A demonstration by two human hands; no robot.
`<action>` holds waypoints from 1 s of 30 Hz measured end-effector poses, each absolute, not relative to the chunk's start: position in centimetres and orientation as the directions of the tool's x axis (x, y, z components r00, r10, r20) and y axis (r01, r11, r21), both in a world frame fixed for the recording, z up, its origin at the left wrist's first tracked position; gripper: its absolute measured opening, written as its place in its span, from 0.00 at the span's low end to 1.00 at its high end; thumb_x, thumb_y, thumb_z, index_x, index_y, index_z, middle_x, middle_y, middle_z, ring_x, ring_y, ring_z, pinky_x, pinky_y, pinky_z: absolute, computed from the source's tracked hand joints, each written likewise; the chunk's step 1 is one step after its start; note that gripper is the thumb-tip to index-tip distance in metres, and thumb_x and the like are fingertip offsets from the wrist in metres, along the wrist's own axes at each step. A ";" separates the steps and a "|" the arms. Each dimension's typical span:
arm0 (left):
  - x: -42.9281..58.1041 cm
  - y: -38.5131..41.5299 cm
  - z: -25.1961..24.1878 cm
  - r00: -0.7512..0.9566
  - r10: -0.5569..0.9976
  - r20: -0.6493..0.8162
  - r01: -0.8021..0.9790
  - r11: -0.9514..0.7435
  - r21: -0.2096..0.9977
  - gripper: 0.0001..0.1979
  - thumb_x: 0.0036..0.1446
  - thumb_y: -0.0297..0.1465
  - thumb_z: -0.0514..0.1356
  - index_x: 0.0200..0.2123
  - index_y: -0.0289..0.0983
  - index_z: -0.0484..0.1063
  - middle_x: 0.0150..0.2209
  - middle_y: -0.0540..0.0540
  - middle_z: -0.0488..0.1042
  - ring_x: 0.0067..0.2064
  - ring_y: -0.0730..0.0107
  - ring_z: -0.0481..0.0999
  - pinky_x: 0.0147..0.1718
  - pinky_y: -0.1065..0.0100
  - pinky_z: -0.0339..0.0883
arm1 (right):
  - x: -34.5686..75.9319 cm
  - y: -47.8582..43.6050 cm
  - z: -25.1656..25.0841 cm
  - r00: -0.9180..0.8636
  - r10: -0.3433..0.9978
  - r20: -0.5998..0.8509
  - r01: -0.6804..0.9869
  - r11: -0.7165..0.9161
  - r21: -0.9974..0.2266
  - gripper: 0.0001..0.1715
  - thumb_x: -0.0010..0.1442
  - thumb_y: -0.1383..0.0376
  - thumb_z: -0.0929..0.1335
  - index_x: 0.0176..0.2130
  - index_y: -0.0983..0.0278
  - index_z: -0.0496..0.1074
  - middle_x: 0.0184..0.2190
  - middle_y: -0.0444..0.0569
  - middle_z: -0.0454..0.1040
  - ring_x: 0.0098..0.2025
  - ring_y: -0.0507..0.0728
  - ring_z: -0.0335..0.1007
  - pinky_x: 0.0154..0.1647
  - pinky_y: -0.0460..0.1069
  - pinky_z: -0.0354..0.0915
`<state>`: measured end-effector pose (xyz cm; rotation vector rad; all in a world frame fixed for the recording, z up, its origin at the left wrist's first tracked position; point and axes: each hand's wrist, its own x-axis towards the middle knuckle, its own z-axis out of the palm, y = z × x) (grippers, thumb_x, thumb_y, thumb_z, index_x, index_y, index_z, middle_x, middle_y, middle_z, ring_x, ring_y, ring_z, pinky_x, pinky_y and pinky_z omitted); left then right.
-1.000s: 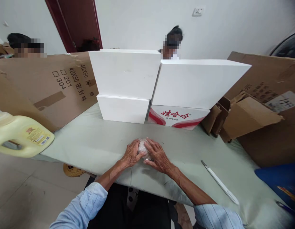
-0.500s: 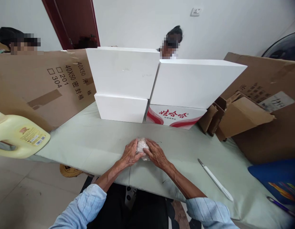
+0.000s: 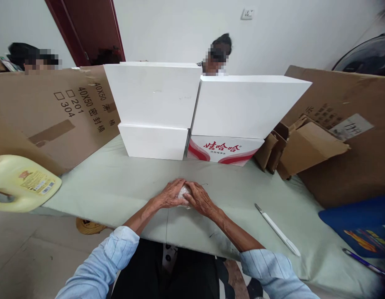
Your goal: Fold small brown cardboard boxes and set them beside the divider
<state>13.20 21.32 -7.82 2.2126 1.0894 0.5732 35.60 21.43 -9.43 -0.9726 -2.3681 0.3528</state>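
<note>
Under my grip spreads the cloth-covered bench (image 3: 133, 178); to the far left of my grip a big brown carton (image 3: 46, 108) and to the far right a second carton (image 3: 317, 178), what they hold hidden from me; straight ahead, stacked white boxes (image 3: 155, 99) block the view, contents unseen; left, a pale yellow jug (image 3: 33, 172); my left grip (image 3: 173, 193) and right grip (image 3: 199, 199) curve partly closed around a clear-wrapped bundle (image 3: 183, 191), its filling unclear; to the right, a white-handled blade (image 3: 279, 232), then a pen (image 3: 363, 261) farther out.
</note>
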 end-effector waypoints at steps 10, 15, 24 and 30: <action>14.5 19.8 -7.9 0.380 0.917 0.122 0.689 -0.369 0.624 0.39 0.62 0.48 0.68 0.70 0.38 0.63 0.69 0.30 0.69 0.71 0.40 0.68 0.68 0.44 0.62 | 36.4 21.9 -9.5 -0.480 0.786 0.390 0.634 0.618 -0.464 0.27 0.78 0.51 0.61 0.66 0.59 0.72 0.65 0.59 0.74 0.68 0.66 0.70 0.69 0.64 0.68; 13.8 18.4 -7.4 0.267 0.961 0.068 0.771 -0.255 0.584 0.51 0.64 0.56 0.63 0.78 0.36 0.49 0.76 0.25 0.57 0.76 0.34 0.60 0.71 0.39 0.57 | 37.2 19.3 -11.3 -0.276 0.869 0.410 0.709 0.472 -0.524 0.32 0.79 0.53 0.55 0.73 0.64 0.62 0.66 0.65 0.72 0.67 0.67 0.72 0.65 0.66 0.73; 13.6 19.4 -7.5 0.403 0.909 0.110 0.764 -0.400 0.506 0.30 0.74 0.42 0.54 0.73 0.38 0.63 0.74 0.34 0.65 0.75 0.48 0.64 0.71 0.48 0.61 | 34.9 19.1 -11.5 -0.283 0.845 0.454 0.674 0.512 -0.532 0.27 0.77 0.59 0.60 0.68 0.63 0.69 0.61 0.61 0.78 0.62 0.66 0.77 0.64 0.63 0.75; 14.5 18.5 -8.5 0.340 0.934 0.107 0.812 -0.349 0.468 0.29 0.75 0.41 0.52 0.74 0.37 0.61 0.75 0.33 0.63 0.74 0.46 0.64 0.70 0.46 0.61 | 33.8 18.6 -12.0 -0.339 0.804 0.489 0.657 0.574 -0.489 0.29 0.76 0.67 0.59 0.71 0.65 0.66 0.62 0.63 0.77 0.65 0.66 0.73 0.67 0.65 0.72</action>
